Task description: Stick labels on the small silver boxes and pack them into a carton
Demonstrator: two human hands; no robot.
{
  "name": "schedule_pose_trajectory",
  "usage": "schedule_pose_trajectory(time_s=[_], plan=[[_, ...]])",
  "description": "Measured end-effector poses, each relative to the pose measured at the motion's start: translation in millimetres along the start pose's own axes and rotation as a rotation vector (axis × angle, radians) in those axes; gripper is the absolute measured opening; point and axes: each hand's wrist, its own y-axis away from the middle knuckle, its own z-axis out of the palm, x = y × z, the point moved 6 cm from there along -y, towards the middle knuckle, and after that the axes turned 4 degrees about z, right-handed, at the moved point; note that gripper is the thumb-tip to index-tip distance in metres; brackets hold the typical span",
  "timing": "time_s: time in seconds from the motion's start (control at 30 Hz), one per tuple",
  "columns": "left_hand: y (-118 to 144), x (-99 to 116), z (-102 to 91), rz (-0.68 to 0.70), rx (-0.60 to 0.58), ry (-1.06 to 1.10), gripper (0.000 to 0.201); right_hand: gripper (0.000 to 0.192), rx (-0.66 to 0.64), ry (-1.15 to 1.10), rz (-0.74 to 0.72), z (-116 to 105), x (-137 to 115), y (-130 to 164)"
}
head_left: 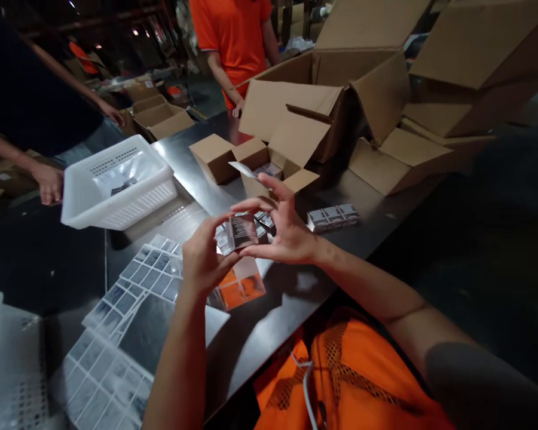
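Our left hand (204,260) and right hand (287,230) are bare; behind the fingers, bare forearms, an orange mesh vest, a white cord

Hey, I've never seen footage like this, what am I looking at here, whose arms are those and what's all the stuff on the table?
This is one picture from a camera worn on a person's head, looking forward and down, so the two bare arms reaching in from the bottom are that person's own. There is no machine. The left hand and the right hand together hold a small dark packet in clear wrap, pinched between the fingertips above a dark, shiny table. On the table lie sheets of printed labels, a white plastic basket, a row of small boxed items and several open cardboard boxes. Two other people stand at the far side: one in an orange shirt, and one in dark clothes whose hand is at the basket's edge.
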Motion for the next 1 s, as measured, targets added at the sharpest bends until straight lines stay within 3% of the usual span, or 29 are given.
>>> schedule_pose_trajectory(time_s=[0.1,0.2,0.3,0.37,0.5,0.63,0.83,1.0], plan=[[1,-5,1.2,-0.106,0.037,0.048,0.053,0.096,0.185,0.019,0.029,-27,-2,1],[2,-8,1.3,-0.180,0.113,0.123,0.057,0.055,0.383,0.095,0.045,-51,-11,3],[4,-8,1.7,-0.207,0.158,0.159,0.056,0.024,0.442,-0.014,0.094,-59,-16,4],[5,-8,2.8,-0.224,0.164,0.174,0.054,0.016,0.445,-0.125,0.179,-56,-15,5],[8,-11,11.2,-0.289,0.136,0.211,0.054,0.015,0.410,-0.277,0.362,-46,-1,7],[10,-16,14.8,-0.321,0.112,0.224,0.059,0.019,0.296,-0.412,0.462,-32,9,-14],[7,-28,-17.9,-0.234,0.214,0.075,0.045,0.031,0.112,-0.647,0.477,6,15,-77],[7,-41,-40.3,-0.212,0.320,-0.022,0.047,0.034,0.027,-0.626,0.554,25,38,-81]])
